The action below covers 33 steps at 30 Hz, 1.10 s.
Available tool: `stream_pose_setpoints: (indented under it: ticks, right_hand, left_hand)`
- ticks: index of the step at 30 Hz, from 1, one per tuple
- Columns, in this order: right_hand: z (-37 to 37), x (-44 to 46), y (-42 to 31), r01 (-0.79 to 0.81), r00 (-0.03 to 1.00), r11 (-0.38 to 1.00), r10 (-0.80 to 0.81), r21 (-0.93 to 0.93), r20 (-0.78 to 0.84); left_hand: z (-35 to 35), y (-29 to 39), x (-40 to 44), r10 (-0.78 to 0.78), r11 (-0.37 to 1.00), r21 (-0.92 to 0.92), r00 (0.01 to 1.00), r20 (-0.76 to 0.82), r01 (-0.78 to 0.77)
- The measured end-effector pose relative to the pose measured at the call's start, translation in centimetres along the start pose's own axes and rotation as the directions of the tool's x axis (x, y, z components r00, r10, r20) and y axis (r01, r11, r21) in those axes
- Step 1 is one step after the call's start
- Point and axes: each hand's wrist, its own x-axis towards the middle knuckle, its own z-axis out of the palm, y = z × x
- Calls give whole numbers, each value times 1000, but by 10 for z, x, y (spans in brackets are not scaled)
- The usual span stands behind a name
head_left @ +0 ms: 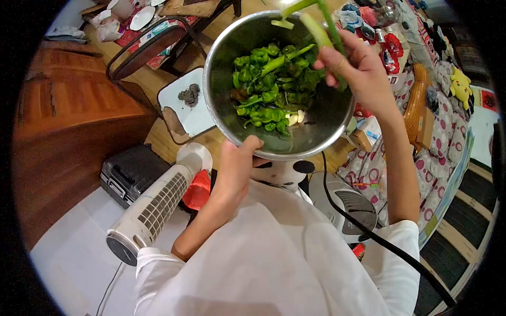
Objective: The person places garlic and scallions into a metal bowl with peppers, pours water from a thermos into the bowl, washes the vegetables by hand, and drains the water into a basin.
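Note:
A large metal bowl (221, 121) is tilted so that its inside shows. My left hand (235, 166) grips its near rim, the thumb lying over the edge. Green peppers (269, 95) and some leafy greens fill the middle of the bowl, with a few pale garlic cloves (299, 116) at their lower right. Over the bowl's right rim, my right hand (356, 66) is closed on long green stalks (316, 32). The stalks reach up and left above the bowl, and one end runs past the frame's top edge.
A tower fan (161, 203) lies at an angle at lower left, beside a black case (136, 171). A chair (184, 105) with a dark clump on its seat stands left of the bowl. A black cable (369, 231) crosses at lower right, near a patterned bed (443, 131).

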Motion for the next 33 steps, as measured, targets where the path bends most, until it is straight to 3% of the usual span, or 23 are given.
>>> stream_pose_setpoints:
  ticks: [3,5,8,13,15,17,20,22,25,27,28,29,31,32,33]
  right_hand:
    - [-6,17,-6,-20,996,995,29,100,-85]
    - [-23,36,2,46,994,998,-42,39,-102]
    - [-49,57,12,37,998,997,-41,-70,-52]
    - [-89,98,10,32,999,999,-33,-36,-25]
    - [-103,108,16,54,997,998,-56,42,51]
    - [-107,122,15,92,991,996,-92,2,94]
    - [-102,134,15,103,986,979,-123,179,110]
    - [-103,146,4,122,980,974,-149,189,135]
    - [-95,155,-8,136,974,945,-181,296,133]
    - [-86,159,-15,38,986,977,-71,210,153]
    - [-88,164,-15,2,949,991,-45,137,313]
    - [-87,169,-12,-16,931,1000,11,11,366]
    - [-78,173,10,379,900,857,-253,-348,356]
    - [-75,171,9,378,922,763,-255,-525,293]
    - [-77,173,7,372,924,761,-249,-531,291]
  left_hand:
    - [6,9,18,-7,999,31,1000,-14,8]
    - [15,19,33,-10,999,42,999,-44,11]
    - [30,33,43,32,999,-33,999,-36,-33]
    - [59,56,75,75,995,81,988,-133,-64]
    - [71,64,80,90,996,22,986,-141,-88]
    - [83,75,89,107,993,-29,983,-151,-113]
    - [94,87,101,93,990,-94,988,-122,-105]
    - [92,91,113,93,995,39,993,-69,-91]
    - [96,105,124,85,992,96,996,-27,-82]
    - [99,106,135,116,992,63,992,-40,-113]
    - [100,107,140,142,990,26,988,-62,-140]
    - [100,112,144,141,990,29,989,-53,-139]
    - [98,122,151,79,993,90,996,-33,-75]
    - [97,126,155,74,994,88,997,-25,-72]
    - [96,129,158,65,996,56,998,-4,-65]
